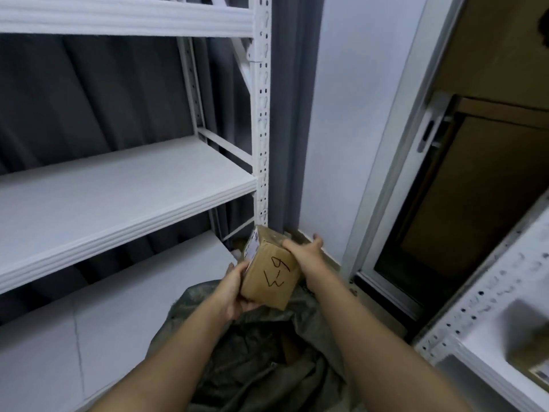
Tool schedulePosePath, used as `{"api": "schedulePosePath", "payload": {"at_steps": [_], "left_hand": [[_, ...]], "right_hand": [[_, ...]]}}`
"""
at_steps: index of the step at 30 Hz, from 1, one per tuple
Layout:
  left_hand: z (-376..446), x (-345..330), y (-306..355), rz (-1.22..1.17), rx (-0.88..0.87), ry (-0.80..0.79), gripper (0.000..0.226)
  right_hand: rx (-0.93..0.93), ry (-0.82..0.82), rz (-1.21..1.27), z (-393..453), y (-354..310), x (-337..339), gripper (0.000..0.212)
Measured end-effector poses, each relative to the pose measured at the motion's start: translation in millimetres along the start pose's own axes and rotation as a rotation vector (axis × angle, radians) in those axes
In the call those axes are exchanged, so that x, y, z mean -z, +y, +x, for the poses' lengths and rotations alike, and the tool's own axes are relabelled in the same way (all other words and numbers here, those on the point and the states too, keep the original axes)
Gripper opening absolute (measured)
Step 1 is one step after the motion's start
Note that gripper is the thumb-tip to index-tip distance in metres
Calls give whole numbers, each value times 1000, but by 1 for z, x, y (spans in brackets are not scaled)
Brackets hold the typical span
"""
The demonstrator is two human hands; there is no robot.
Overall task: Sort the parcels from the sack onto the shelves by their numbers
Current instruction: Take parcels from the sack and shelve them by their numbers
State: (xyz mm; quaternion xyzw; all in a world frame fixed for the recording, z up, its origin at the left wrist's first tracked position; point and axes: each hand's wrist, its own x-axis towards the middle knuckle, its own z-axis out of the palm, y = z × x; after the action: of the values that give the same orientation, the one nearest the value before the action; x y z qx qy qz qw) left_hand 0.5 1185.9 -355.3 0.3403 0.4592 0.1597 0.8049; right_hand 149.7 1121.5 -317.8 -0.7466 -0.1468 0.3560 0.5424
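Observation:
A brown cardboard parcel (271,275) with a handwritten number in black marker and a white label on its left side is held above the dark green sack (255,355). My left hand (236,288) grips its lower left corner from below. My right hand (306,251) holds its upper right edge, fingers over the top. The sack lies open on the floor below my forearms, with a bit of brown parcel (289,350) showing inside. The white metal shelves (118,191) stand to the left, their boards bare.
A second white rack (487,319) at the right holds a blurred brown parcel (525,349). A grey curtain (89,93) hangs behind the left shelves. A white door frame (386,162) and dark glass door stand ahead right.

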Motion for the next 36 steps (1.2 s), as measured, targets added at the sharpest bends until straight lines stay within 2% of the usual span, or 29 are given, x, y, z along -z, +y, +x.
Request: {"api": "schedulePosePath", "payload": {"at_steps": [1, 3, 5, 8, 12, 16, 18, 20, 22, 26, 29, 33, 35, 36], "left_hand": [[-5, -2, -7, -3, -3, -9, 45], [-19, -2, -19, 68, 20, -16, 49], [-36, 1, -24, 188, 70, -50, 62], [-53, 1, -33, 239, 157, -158, 83], [-75, -24, -63, 188, 312, -296, 80], [-94, -62, -111, 158, 391, -450, 75], [-104, -83, -138, 160, 417, -516, 76], [-116, -109, -167, 219, 444, -559, 75], [-127, -132, -195, 301, 461, -591, 73], [-156, -182, -264, 529, 520, -585, 61], [-183, -216, -321, 694, 445, -538, 49], [-233, -268, -402, 893, 267, -570, 40], [-258, -292, -441, 1012, 253, -622, 30], [-269, -302, -458, 1043, 279, -641, 33]], "right_hand": [[-81, -8, 48, -8, 6, 2, 99], [-136, -63, 114, -26, 16, 6, 76], [-92, -95, 129, -50, 22, 13, 50], [-9, -70, 12, -84, 31, 29, 37], [-1, -64, 60, -133, 48, 60, 44], [6, 204, 147, -176, 85, 119, 42], [-70, 321, 137, -201, 112, 152, 28], [-231, 294, 265, -228, 140, 183, 23], [-333, 247, 443, -253, 164, 209, 27], [-367, 354, 640, -306, 216, 275, 25], [-388, 413, 677, -349, 254, 327, 23], [-440, 482, 653, -409, 306, 400, 23], [-468, 504, 628, -437, 332, 436, 25], [-477, 517, 616, -448, 343, 452, 26]]}}
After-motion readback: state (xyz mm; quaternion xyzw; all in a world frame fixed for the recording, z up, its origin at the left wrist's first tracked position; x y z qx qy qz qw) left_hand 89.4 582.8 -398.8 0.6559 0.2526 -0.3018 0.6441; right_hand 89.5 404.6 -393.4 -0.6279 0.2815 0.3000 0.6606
